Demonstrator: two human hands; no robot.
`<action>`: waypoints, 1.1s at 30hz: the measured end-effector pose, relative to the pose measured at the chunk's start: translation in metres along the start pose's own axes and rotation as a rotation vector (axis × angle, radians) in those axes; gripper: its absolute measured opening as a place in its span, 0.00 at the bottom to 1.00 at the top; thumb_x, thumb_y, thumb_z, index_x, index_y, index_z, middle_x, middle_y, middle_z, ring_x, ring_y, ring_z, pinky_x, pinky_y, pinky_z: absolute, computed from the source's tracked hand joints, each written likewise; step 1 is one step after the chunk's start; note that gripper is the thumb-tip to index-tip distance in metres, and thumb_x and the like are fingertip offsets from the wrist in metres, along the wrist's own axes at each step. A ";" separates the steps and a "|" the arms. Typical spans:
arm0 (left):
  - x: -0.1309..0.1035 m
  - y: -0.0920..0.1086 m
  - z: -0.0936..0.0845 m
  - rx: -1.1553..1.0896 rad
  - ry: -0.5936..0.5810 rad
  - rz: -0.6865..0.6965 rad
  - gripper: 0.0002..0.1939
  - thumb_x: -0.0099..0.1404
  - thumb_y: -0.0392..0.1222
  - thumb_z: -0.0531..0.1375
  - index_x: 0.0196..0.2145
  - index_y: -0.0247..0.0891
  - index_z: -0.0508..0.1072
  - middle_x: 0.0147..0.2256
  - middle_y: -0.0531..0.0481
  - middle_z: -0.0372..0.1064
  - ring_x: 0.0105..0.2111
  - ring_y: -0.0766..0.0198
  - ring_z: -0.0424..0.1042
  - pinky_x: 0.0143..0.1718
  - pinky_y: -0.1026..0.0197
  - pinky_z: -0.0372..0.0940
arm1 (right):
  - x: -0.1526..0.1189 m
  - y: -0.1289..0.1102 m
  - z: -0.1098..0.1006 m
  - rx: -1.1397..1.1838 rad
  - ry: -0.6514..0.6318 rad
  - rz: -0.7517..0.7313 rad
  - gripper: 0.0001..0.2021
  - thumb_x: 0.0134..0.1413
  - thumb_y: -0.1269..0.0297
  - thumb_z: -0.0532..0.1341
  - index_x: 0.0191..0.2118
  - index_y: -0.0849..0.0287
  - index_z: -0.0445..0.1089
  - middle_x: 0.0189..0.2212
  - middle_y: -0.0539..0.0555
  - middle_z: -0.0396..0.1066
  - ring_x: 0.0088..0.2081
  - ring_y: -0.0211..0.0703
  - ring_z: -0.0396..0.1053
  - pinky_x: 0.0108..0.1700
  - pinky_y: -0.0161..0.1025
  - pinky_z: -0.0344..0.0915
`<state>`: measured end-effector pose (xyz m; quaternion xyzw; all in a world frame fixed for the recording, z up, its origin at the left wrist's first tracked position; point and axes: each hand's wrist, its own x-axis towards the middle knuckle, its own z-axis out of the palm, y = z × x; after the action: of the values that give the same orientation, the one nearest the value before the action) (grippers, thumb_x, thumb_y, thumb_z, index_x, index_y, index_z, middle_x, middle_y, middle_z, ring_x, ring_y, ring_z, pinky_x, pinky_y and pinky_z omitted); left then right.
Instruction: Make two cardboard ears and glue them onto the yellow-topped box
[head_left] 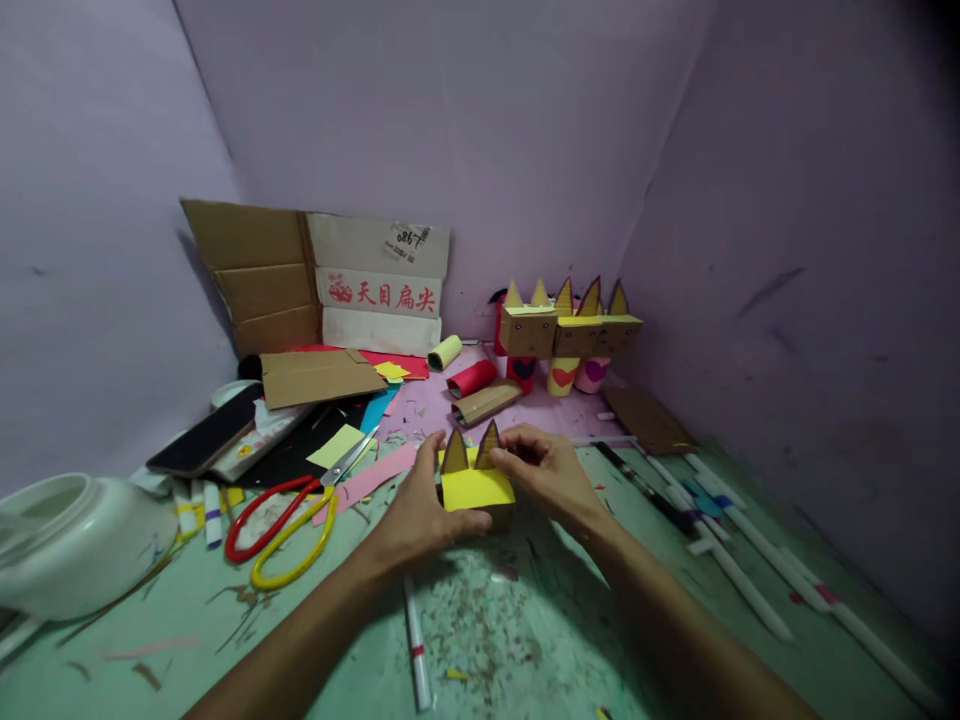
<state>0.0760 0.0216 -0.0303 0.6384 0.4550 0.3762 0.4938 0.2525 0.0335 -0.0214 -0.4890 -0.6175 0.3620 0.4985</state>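
A small cardboard box with a yellow paper top and two pointed cardboard ears sits in front of me at the middle of the table. My left hand wraps round its left side, thumb along the front edge. The fingers of my right hand pinch the right ear, while the left ear stands free. Below the box lies a white marker with a red band. Scissors with one red and one yellow handle rest open to the left, on pink and yellow paper strips.
Finished-looking cardboard animal figures with hearts stand at the back right. Paper rolls lie before them. An unfolded carton leans against the wall, and a phone and white pot are left. Several markers lie right.
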 end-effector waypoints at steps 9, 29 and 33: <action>-0.001 0.003 0.009 0.158 0.025 0.024 0.42 0.40 0.42 0.68 0.52 0.35 0.58 0.44 0.42 0.66 0.42 0.51 0.67 0.43 0.50 0.62 | 0.003 -0.004 -0.013 -0.060 -0.088 0.014 0.05 0.41 0.64 0.61 0.25 0.60 0.71 0.24 0.50 0.71 0.28 0.40 0.67 0.32 0.37 0.63; -0.003 0.001 0.007 0.179 0.008 0.075 0.42 0.42 0.44 0.68 0.53 0.35 0.57 0.46 0.42 0.65 0.44 0.50 0.66 0.44 0.49 0.61 | -0.002 -0.006 -0.013 -0.136 -0.045 -0.030 0.08 0.41 0.63 0.62 0.27 0.62 0.73 0.25 0.52 0.73 0.28 0.41 0.68 0.30 0.37 0.63; -0.005 0.004 0.001 0.148 -0.111 0.151 0.48 0.43 0.45 0.68 0.59 0.36 0.51 0.55 0.39 0.59 0.53 0.47 0.59 0.52 0.47 0.55 | -0.007 -0.008 -0.017 -0.148 -0.044 -0.030 0.18 0.40 0.59 0.64 0.39 0.62 0.73 0.27 0.52 0.72 0.27 0.41 0.66 0.30 0.38 0.63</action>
<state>0.0761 0.0164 -0.0262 0.7254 0.4040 0.3417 0.4403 0.2677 0.0235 -0.0117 -0.5071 -0.6607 0.3186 0.4526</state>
